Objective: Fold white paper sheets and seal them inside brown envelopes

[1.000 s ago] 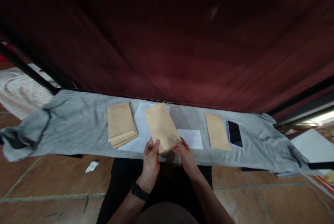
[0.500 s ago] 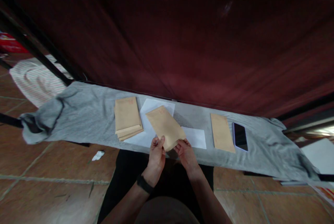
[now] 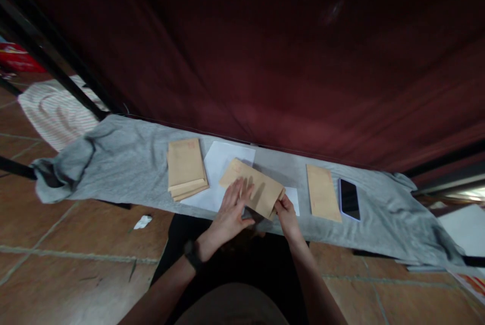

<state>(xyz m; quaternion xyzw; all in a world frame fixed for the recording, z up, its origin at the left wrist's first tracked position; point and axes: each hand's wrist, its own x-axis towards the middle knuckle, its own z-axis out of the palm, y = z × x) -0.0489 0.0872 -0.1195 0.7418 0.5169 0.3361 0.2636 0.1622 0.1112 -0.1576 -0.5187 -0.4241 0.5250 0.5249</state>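
A brown paper envelope [image 3: 257, 186] is tilted above the cloth-covered bench, its lower right end pinched by my right hand [image 3: 287, 214]. My left hand [image 3: 232, 210], with a dark band on its wrist, is open, fingers spread at the envelope's lower left edge. Whether those fingers touch the paper I cannot tell. Beneath lie a white paper sheet [image 3: 215, 168] and a second white sheet [image 3: 293, 197], both partly covered. A stack of brown envelopes [image 3: 185, 166] sits to the left, and a single envelope [image 3: 324, 192] lies flat to the right.
A phone [image 3: 349, 198] in a purple case rests right of the single envelope. The grey cloth [image 3: 125, 163] spans the long narrow bench. Behind it hangs a dark red curtain [image 3: 242, 62]. A crumpled white tissue [image 3: 143, 222] is on the tiled floor, left of my legs.
My left hand has let go of the envelope's near end and opened, fingers spread. My right hand has moved right with the envelope, which is now turned more sideways.
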